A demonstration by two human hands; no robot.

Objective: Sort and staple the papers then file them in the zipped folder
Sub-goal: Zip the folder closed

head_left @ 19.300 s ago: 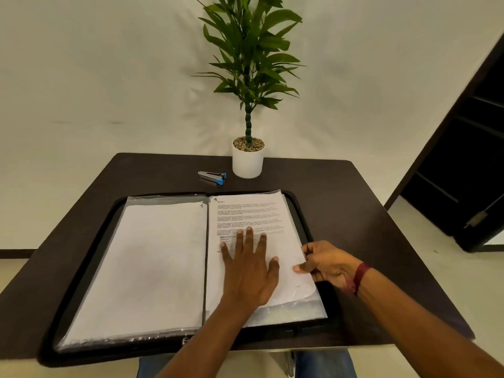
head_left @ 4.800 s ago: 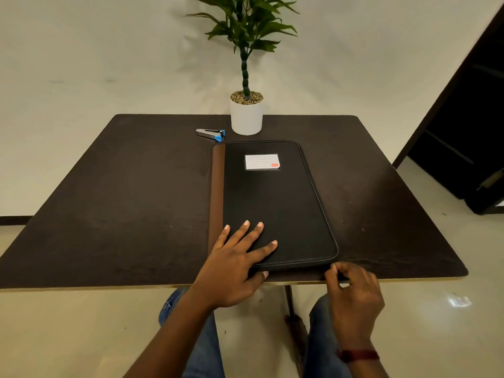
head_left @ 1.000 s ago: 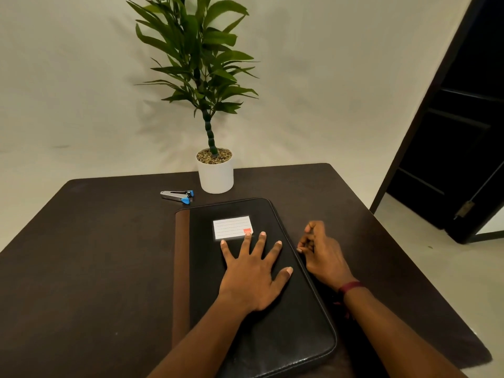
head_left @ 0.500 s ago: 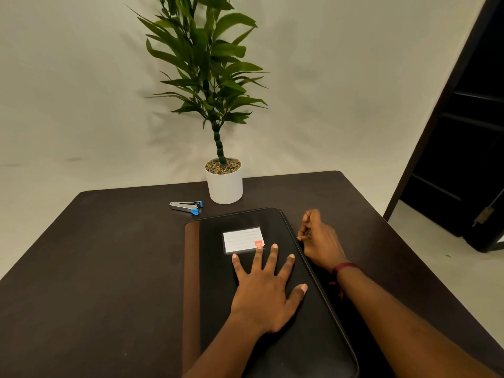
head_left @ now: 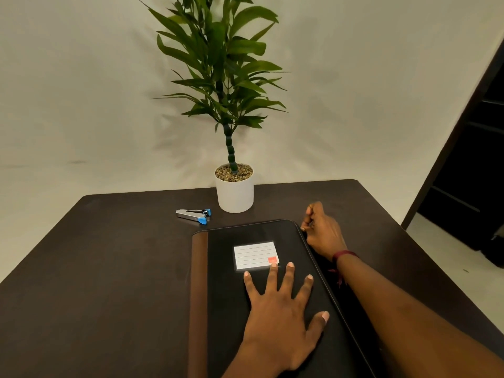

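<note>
- Folder: black, closed, lies flat on the table, in the middle-right part in front of the person.
- Its long axis runs from the person toward the wall, leaning slightly. The far short end points to the pot, and the near end goes out of the bottom of the view.
- A brown spine runs along the left long side. The right long side and the rounded far right corner have a thin raised rim.
- A white lined label with a small red mark sits on the cover in the far half. Its lines go across the folder.
- Left hand: it rests palm down on the cover with the fingers straight and spread, grasping nothing. The tip of one finger touches the near edge of the label, at the red mark.
- Right hand: it is on the table just beside the far right corner of the folder. The fingers are curled in, and their tips are at the rim. I cannot tell if they grasp a zip pull there, because it is too small to see.
- A dark red band is around the right wrist.
- A stapler, silver with blue ends, lies closed beyond the far left corner of the folder, apart from it and left of the pot.
- The pot is white and holds a green plant, at the far edge of the table.
</note>
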